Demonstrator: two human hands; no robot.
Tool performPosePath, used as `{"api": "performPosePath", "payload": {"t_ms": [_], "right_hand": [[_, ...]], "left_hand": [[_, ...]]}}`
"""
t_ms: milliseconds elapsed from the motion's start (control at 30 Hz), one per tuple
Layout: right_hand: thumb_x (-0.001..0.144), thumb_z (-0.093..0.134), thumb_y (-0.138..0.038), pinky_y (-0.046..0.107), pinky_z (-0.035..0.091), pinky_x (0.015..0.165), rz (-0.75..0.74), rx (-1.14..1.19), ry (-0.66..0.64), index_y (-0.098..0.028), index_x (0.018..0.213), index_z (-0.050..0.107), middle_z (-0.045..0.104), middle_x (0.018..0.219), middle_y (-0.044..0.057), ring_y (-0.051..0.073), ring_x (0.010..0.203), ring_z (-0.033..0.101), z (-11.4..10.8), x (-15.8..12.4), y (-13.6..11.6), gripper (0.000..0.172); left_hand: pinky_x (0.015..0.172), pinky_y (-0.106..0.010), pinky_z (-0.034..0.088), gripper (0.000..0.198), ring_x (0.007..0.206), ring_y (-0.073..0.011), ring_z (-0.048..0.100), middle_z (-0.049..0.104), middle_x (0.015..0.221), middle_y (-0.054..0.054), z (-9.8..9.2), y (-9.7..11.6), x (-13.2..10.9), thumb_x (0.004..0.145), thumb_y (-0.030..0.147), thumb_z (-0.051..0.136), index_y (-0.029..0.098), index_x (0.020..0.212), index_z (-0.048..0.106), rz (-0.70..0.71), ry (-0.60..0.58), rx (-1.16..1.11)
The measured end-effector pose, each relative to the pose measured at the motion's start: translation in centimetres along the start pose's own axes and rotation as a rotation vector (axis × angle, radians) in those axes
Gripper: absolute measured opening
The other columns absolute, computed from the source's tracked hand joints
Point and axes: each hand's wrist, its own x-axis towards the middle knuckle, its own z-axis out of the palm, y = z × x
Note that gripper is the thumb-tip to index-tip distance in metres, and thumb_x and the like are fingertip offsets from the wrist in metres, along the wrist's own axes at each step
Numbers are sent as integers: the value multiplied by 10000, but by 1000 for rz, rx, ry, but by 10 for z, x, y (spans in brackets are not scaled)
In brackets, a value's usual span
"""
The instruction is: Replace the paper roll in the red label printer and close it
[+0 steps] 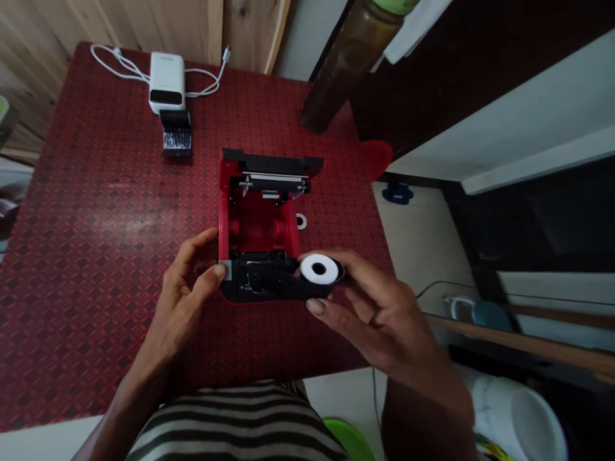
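A small red and black roll printer [259, 224] sits on the table with its lid tilted up and its red inner bay exposed. My left hand [187, 282] grips its front left corner, thumb on top and fingers along the side. In my right hand [379, 301] is a paper roll [319, 269], pinched between thumb and fingers over the printer's front right corner. The roll has a white end face, a dark core hole and a black outer side. A loose black strip from it appears to stretch left across the printer's front.
A white ring-shaped piece [302, 221] lies right of the printer. Farther back are a white power bank [166, 83] with a white cable, a curled black strip [176, 134] and a tall brown bottle [341, 64]. The patterned red table [106, 269] ends to the right.
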Motion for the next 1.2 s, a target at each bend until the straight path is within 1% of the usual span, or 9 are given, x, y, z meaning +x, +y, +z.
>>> {"api": "performPosePath", "payload": {"t_ms": [133, 200, 267, 433, 600, 800, 900, 1100, 1200], "right_hand": [[1030, 765, -223, 434, 703, 945, -236, -326, -4, -325, 1431, 707, 849, 1256, 43, 255, 1017, 822, 2, 33, -15, 418], [1031, 696, -145, 453, 688, 1002, -315, -442, -26, -282, 1363, 703, 842, 1241, 63, 271, 1091, 816, 9, 52, -14, 360], [1027, 638, -88, 469, 673, 1008, -341, -536, -71, -251, 1268, 708, 835, 1189, 84, 290, 1115, 803, 19, 68, -11, 300], [995, 609, -26, 471, 639, 968, -291, -678, -116, -250, 1141, 701, 816, 1109, 92, 308, 1074, 779, 37, 87, -11, 282], [966, 562, 22, 456, 611, 888, -290, -803, -108, -237, 1098, 704, 796, 999, 98, 314, 995, 752, 42, 86, -16, 323], [946, 640, 24, 426, 592, 814, -267, -937, -66, -233, 1083, 749, 826, 978, 106, 319, 981, 741, 47, 84, -20, 311], [955, 676, 25, 394, 586, 803, -187, -1017, -117, -210, 1126, 787, 854, 1009, 111, 312, 1032, 763, 53, 91, -29, 311], [1080, 650, -55, 400, 589, 815, -7, -1106, -223, -189, 1161, 853, 879, 1078, 163, 345, 1165, 813, 62, 110, -41, 256], [1091, 652, -71, 414, 597, 793, 45, -1110, -260, -189, 1206, 865, 889, 1092, 171, 364, 1123, 840, 65, 120, -39, 269]], "left_hand": [[1029, -487, 669, 564, 1243, -346, 813, 842, 1408, -93, 0, 2, -1, 1018, 552, 834, 292, 1510, 738, -23, -13, -15], [1038, -492, 671, 562, 1277, -358, 806, 845, 1397, -102, 0, 2, 0, 1012, 559, 835, 282, 1491, 737, -15, -20, -22], [1060, -500, 668, 566, 1277, -355, 809, 844, 1395, -110, -1, 2, 2, 1015, 555, 828, 268, 1492, 725, -2, -31, -28], [1075, -495, 667, 567, 1259, -336, 816, 828, 1438, -123, -2, 1, 3, 1017, 527, 828, 255, 1499, 709, 8, -39, -39], [1067, -511, 675, 580, 1259, -352, 820, 842, 1400, -127, -1, 2, 2, 1022, 541, 829, 258, 1511, 701, -12, -45, -54], [1066, -485, 658, 577, 1252, -339, 809, 831, 1424, -117, -2, 3, 1, 1035, 529, 810, 248, 1526, 696, -3, -40, -29], [1056, -469, 652, 590, 1244, -328, 806, 826, 1426, -119, -1, 3, 2, 1037, 530, 802, 232, 1533, 686, 0, -39, -14], [1089, -468, 643, 622, 1277, -318, 802, 807, 1486, -136, -1, 3, 1, 1045, 529, 804, 211, 1559, 660, -11, -58, -29], [1095, -474, 638, 627, 1274, -314, 802, 809, 1485, -131, -2, 1, 0, 1047, 544, 804, 216, 1561, 659, -8, -57, -34]]}}
